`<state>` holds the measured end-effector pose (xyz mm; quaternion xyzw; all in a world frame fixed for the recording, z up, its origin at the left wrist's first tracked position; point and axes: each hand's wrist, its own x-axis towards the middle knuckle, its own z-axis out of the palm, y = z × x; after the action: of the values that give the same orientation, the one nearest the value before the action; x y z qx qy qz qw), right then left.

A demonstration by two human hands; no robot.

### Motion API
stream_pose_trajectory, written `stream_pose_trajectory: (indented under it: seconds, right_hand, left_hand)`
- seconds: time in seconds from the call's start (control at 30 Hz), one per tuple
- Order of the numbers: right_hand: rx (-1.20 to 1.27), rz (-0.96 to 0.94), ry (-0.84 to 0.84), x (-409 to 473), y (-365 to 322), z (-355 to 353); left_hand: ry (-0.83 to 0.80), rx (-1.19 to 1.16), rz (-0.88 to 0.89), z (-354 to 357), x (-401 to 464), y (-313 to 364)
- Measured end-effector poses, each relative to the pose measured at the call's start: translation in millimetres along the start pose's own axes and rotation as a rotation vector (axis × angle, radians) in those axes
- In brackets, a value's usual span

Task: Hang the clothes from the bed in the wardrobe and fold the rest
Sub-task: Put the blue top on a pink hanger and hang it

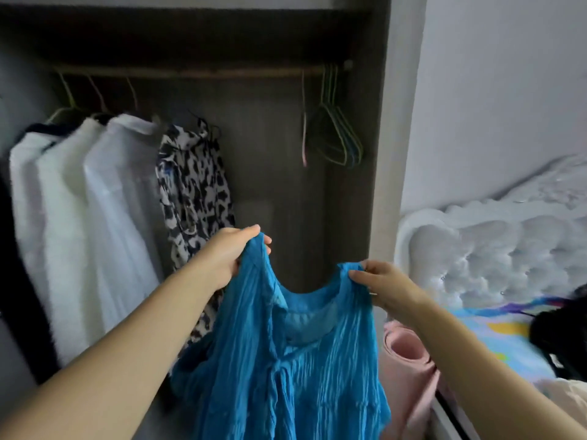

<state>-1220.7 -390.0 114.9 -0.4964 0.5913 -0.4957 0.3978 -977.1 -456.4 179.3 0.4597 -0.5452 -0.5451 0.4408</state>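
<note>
A crinkled bright blue dress [286,360] hangs in front of the open dark wardrobe [266,185]. My left hand [227,254] grips its left shoulder strap, raised a little higher. The right strap is pinched by my right hand [384,285]. The neckline sags between the two hands. On the wardrobe rail [190,72], several empty wire hangers [335,134] hang at the right end. The bed [508,331] lies at the right with a dark garment [562,331] on its colourful sheet.
White garments [82,217] and a black-and-white patterned dress [197,192] hang on the rail's left half. A pink rolled mat [409,360] stands between wardrobe and bed. A white tufted headboard [486,252] backs the bed against a pale wall.
</note>
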Motion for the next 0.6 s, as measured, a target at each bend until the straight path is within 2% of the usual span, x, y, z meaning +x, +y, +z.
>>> stream_pose_trajectory:
  seconds: [0.17,0.3,0.37,0.47,0.53,0.6]
  right_hand:
    - [-0.262,0.010,0.034,48.2,-40.8,62.5]
    - [-0.460,0.073,0.014,84.0,-85.6,80.4]
    - [-0.566,-0.056,0.213,105.9,-111.3,76.9]
    - [-0.608,-0.400,0.628,131.4,-158.4,66.1]
    - [-0.593,-0.524,0.711,155.1,-192.7,62.2]
    - [-0.694,-0.462,0.687,187.8,-218.9,61.4]
  left_hand:
    - [-0.081,-0.033,-0.009,-40.5,40.2,19.6]
    - [-0.104,-0.075,-0.030,-60.5,70.7,27.9]
    - [-0.113,-0.082,-0.041,-65.7,85.7,25.4]
    - [-0.140,-0.066,-0.088,-70.4,104.9,14.1]
    - [-0.142,-0.036,-0.105,-74.4,120.2,6.8]
    - [-0.131,-0.023,-0.108,-78.4,135.2,6.4]
